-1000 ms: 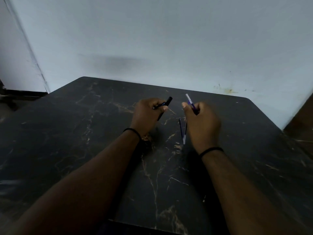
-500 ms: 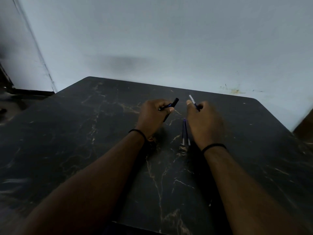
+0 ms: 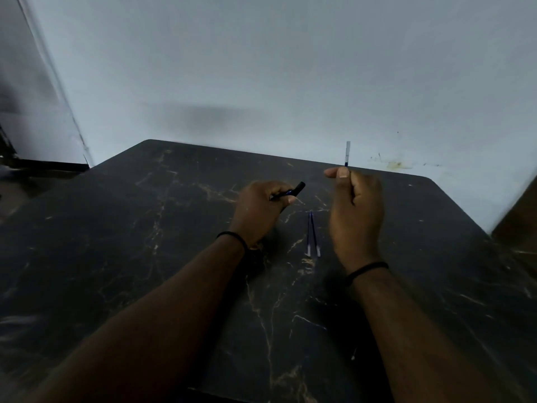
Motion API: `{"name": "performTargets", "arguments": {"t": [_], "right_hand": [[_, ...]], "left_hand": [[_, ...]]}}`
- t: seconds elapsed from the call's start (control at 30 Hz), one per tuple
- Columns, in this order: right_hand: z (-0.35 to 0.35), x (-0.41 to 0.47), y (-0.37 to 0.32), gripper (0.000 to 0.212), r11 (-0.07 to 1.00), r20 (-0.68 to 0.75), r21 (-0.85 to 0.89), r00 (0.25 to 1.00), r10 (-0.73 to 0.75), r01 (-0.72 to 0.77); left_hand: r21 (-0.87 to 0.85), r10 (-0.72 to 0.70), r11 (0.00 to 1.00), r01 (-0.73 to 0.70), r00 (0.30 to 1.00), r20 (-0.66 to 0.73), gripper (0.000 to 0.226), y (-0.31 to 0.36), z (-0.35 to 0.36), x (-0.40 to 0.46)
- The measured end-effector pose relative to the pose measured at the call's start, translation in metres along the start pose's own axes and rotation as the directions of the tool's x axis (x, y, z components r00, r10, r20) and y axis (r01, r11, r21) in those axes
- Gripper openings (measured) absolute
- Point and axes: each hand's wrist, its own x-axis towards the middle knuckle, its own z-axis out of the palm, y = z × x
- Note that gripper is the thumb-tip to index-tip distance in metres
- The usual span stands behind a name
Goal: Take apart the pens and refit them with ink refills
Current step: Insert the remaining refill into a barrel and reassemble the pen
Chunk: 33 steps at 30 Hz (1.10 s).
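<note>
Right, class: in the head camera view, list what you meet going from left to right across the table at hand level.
Left hand gripping a dark pen barrel → two ink refills lying side by side on the table → right hand pinching a refill that points upward.

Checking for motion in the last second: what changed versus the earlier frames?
The right hand rose off the table and away from the left, tipping its ink refill upright. The left hand kept gripping the pen barrel; the two refills stayed on the table.
</note>
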Motion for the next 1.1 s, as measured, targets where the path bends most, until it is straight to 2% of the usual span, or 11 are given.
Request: {"name": "performTargets", "arguments": {"t": [0.23,0.37,0.53,0.83,0.97,1.1], "right_hand": [[-0.001,0.001,-0.008,0.008,0.939,-0.046,0.337,0.996,0.082,-0.062],[-0.001,0.002,-0.009,0.011,0.903,-0.075,0.424,0.991,0.107,-0.065],[0.0,0.001,-0.008,0.018,0.896,-0.078,0.441,0.992,0.097,-0.053],[0.003,0.0,-0.001,0.019,0.929,-0.057,0.365,0.994,0.09,-0.063],[0.006,0.0,0.005,0.008,0.95,0.018,0.293,0.994,0.109,-0.109],[0.009,-0.002,0.01,0.023,0.978,0.125,0.16,0.986,0.112,-0.131]], "left_hand": [[0.06,0.056,0.997,-0.057,0.998,0.024,0.022,0.002,-0.001,0.0],[0.063,0.073,0.995,-0.075,0.997,0.033,0.02,0.002,-0.001,0.0],[0.078,0.086,0.993,-0.091,0.995,0.057,0.018,0.002,-0.001,0.0],[0.074,0.144,0.986,-0.151,0.986,0.085,0.013,0.003,0.002,0.001],[0.059,0.166,0.983,-0.171,0.983,0.083,0.013,0.004,0.003,0.0],[-0.043,0.124,0.992,-0.121,0.991,0.058,0.014,0.005,0.006,0.001]]}}
